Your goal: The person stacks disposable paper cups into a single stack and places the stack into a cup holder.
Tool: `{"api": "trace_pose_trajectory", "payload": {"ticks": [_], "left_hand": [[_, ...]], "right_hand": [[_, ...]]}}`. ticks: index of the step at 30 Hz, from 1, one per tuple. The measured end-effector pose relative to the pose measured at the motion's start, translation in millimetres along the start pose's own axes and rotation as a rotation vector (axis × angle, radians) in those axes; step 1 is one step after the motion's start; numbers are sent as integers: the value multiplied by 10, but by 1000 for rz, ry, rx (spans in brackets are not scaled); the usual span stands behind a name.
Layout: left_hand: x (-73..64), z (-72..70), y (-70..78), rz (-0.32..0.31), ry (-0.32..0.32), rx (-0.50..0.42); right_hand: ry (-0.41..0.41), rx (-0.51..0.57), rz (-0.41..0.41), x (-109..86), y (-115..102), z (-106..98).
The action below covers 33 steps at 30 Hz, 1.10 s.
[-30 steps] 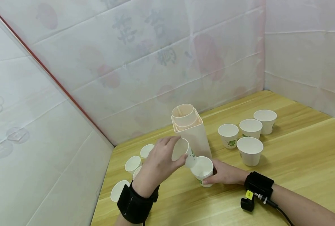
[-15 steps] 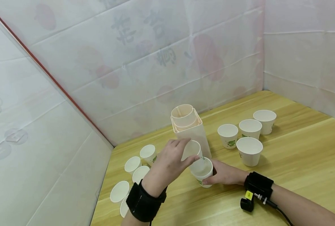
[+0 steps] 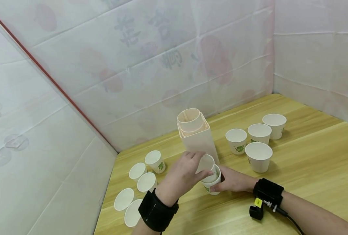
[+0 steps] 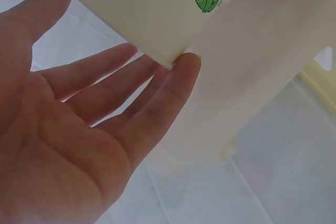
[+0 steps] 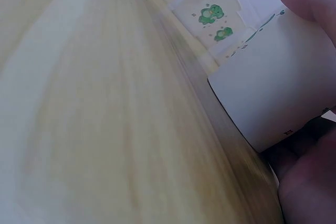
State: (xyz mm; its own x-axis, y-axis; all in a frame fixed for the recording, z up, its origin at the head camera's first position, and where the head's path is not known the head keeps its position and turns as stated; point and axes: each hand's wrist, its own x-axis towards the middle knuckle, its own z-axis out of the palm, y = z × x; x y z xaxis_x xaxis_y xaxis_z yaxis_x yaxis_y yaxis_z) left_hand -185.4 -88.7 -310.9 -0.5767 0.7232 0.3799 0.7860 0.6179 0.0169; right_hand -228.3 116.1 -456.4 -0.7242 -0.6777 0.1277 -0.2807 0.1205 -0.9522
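Evenly bright head view; dimmer, hazier, softer wrist views.

Around me seems to be a makeshift filming corner, though in what building I can't tell, with creased, faintly printed sheets (image 3: 162,88) walling in a wood-grain table (image 3: 306,156) and a small camera (image 3: 256,212) fixed to a black wrist strap (image 3: 269,192).

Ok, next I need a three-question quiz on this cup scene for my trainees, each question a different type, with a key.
1. True or false: the left hand holds the upper cup partly inside the lower cup.
2. What grips the lower cup?
A) Left hand
B) Right hand
C) Nothing
3. In the head view, how many loose cups stand right of the tall white container?

Key: 1. True. 2. B. 3. Four.
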Motion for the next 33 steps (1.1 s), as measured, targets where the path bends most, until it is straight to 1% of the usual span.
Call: {"api": "trace_pose_trajectory", "payload": {"ticks": [4,10,14,18,22,27,30,33], "left_hand": [[-13,57,11,27,-17,13],[-18,115,29,22,-49,30],[-21,161,34,30,-49,44],[-30,210,41,51,-32,62],[-48,260,53,60,-36,104],[-64,295,65,32,-59,146],[-64,300,73,17,-60,151],[-65,309,84,20,-59,164]], "right_hand": [[6,6,-10,5,6,9],[16,2,-10,-1,4,6],[19,-2,6,-4,3,5],[29,-2,34,-12,3,8],[15,11,20,-17,7,21],[2,26,-2,-19,7,25],[9,28,9,-22,6,21],[14,24,21,-26,4,18]]}}
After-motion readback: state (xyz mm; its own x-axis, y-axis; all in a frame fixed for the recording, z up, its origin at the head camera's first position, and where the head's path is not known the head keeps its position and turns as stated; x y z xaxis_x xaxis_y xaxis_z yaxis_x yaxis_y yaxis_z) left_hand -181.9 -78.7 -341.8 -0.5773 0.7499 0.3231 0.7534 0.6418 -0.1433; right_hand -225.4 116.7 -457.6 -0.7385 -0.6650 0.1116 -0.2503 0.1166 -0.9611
